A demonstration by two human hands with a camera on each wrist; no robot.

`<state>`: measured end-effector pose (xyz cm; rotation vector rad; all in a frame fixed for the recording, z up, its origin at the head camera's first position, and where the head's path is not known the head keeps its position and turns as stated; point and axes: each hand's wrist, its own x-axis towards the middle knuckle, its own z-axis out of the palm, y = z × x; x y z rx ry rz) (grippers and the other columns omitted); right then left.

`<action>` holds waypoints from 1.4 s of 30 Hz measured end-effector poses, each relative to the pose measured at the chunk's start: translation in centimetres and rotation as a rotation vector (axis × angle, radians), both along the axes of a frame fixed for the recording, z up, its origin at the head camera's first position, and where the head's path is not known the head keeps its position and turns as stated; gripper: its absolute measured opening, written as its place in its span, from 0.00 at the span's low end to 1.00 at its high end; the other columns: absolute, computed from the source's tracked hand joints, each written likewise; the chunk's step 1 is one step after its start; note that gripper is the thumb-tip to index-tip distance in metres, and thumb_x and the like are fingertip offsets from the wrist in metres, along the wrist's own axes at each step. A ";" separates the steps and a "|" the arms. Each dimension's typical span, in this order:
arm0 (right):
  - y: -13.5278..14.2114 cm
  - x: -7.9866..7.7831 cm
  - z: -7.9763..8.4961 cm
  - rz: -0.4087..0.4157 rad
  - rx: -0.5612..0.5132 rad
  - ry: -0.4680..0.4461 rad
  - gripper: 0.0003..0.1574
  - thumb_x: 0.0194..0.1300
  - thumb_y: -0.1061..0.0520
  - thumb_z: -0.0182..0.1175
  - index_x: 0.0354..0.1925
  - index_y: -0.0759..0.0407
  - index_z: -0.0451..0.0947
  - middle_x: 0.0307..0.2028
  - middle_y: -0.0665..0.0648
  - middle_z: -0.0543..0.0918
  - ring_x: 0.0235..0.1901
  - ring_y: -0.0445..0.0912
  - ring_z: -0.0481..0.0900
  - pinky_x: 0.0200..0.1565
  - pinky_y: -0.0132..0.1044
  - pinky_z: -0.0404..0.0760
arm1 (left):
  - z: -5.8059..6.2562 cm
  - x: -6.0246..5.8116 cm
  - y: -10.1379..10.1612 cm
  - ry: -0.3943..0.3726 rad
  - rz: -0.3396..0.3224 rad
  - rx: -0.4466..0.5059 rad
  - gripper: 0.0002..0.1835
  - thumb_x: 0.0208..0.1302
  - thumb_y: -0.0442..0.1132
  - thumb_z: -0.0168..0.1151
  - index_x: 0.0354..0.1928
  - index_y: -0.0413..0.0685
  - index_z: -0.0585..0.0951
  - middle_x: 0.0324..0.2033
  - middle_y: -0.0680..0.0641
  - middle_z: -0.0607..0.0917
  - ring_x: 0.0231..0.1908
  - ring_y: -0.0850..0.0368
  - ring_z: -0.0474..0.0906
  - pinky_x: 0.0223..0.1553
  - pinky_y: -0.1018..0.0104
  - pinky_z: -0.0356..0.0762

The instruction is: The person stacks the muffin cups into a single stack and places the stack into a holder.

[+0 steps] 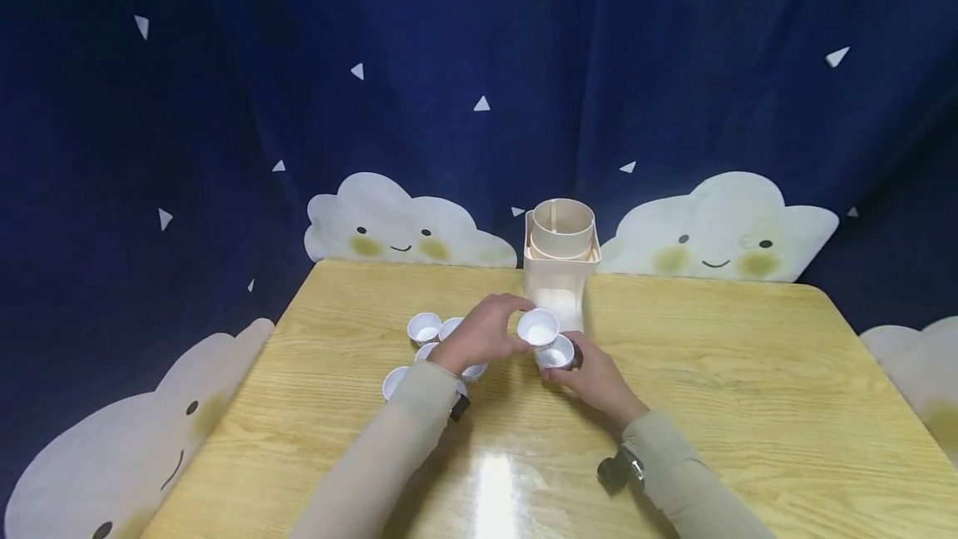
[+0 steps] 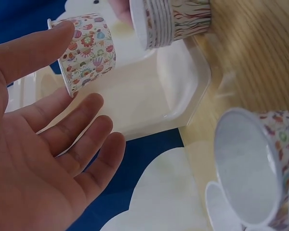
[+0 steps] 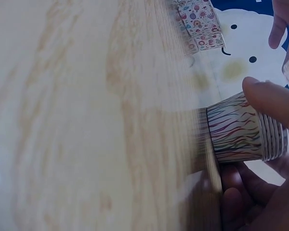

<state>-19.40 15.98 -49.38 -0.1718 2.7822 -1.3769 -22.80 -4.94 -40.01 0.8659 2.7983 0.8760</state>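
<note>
My left hand [image 1: 485, 331] pinches the rim of a flower-patterned paper cup [image 2: 90, 53] between thumb and index finger, its other fingers spread. That cup's white inside faces up in the head view, over the stack beside it. The stack of nested paper cups [image 3: 236, 132], its outermost one printed with wavy coloured stripes, stands upright on the table. My right hand [image 1: 599, 379] grips this stack, thumb on one side and fingers on the other. Several more paper cups [image 1: 424, 328] stand left of the stack, partly hidden by my left hand and sleeve.
Behind the stack, close to the table's far edge, stands a cream plastic holder [image 1: 555, 277] with a round open tube [image 1: 563, 227] on top. The wooden table [image 1: 711, 356] meets a dark blue curtain [image 1: 419, 40] printed with clouds and triangles.
</note>
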 end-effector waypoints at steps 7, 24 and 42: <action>0.1 0.0 0.2 0.001 -0.005 -0.002 0.39 0.52 0.50 0.76 0.59 0.59 0.72 0.53 0.62 0.83 0.53 0.54 0.80 0.56 0.53 0.78 | -0.6 -0.2 0.9 0.034 -0.035 -0.004 0.29 0.49 0.39 0.77 0.57 0.46 0.81 0.54 0.47 0.86 0.57 0.47 0.79 0.63 0.57 0.74; 0.1 0.0 -0.3 -0.004 -0.008 -0.001 0.41 0.51 0.49 0.76 0.59 0.60 0.72 0.51 0.60 0.84 0.48 0.50 0.79 0.51 0.42 0.77 | -1.6 -0.3 2.3 0.021 -0.077 -0.047 0.22 0.47 0.36 0.77 0.48 0.52 0.84 0.44 0.53 0.87 0.46 0.59 0.80 0.52 0.68 0.76; 0.1 0.0 -0.1 -0.003 0.002 0.000 0.41 0.51 0.49 0.76 0.60 0.60 0.72 0.51 0.60 0.84 0.47 0.50 0.80 0.50 0.42 0.77 | -2.1 -0.3 2.4 0.038 -0.073 -0.097 0.22 0.50 0.39 0.76 0.49 0.51 0.83 0.45 0.53 0.87 0.47 0.56 0.80 0.53 0.67 0.76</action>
